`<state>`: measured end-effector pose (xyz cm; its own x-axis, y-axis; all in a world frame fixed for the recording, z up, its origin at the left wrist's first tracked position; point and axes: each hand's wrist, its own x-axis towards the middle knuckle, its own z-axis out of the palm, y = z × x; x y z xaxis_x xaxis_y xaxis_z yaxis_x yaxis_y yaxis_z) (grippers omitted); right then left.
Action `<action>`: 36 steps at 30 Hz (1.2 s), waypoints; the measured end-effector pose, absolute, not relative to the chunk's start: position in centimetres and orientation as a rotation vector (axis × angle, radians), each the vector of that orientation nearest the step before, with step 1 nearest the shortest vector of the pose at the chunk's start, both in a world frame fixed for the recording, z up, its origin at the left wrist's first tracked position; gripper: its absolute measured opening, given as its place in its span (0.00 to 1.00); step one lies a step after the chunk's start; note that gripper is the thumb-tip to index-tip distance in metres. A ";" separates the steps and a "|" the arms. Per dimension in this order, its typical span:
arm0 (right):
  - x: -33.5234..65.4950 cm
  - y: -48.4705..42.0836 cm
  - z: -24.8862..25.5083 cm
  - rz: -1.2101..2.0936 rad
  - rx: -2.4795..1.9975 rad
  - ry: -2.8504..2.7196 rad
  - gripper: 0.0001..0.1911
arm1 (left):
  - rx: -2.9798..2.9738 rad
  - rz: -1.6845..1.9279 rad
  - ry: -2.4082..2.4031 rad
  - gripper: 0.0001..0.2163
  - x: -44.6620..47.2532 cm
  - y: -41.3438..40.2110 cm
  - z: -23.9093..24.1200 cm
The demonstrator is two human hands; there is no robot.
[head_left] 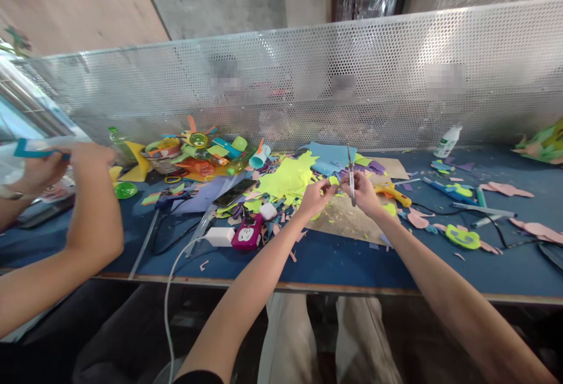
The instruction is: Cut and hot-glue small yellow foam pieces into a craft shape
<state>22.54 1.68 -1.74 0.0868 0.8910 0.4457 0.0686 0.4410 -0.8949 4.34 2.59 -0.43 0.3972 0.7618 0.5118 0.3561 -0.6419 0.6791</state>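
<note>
My left hand (315, 197) pinches a small yellow-green cut piece (334, 181) that looks like foam or paper. Just beside it, my right hand (366, 194) is closed round a pair of scissors (351, 182), seen nearly edge-on, with the tips away from me. Both hands are close together above a brown board (347, 220) strewn with small scraps. Behind and left of them lies a large yellow-green sheet (285, 177) with ragged edges, and a blue sheet (329, 156) is farther back. Right of my right hand rests a yellow glue gun (393, 194).
A magenta power adapter (247, 235) with a white charger (220, 236) and cable, plus a phone (235, 192), lie left. A white bottle (447, 141) stands back right. A co-worker's hands (57, 164) hold a blue strip. A perforated metal panel (299, 67) borders the table's back.
</note>
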 end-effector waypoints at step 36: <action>22.6 0.6 -0.7 0.845 -1.216 -1.595 0.17 | 1.649 1.491 1.017 0.15 4.2 3.0 0.3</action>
<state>22.59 0.62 -0.72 -0.0797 0.9618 0.2619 0.3231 0.2735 -0.9060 4.20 3.03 0.35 0.0375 0.8873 0.4597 0.1041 -0.4610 0.8813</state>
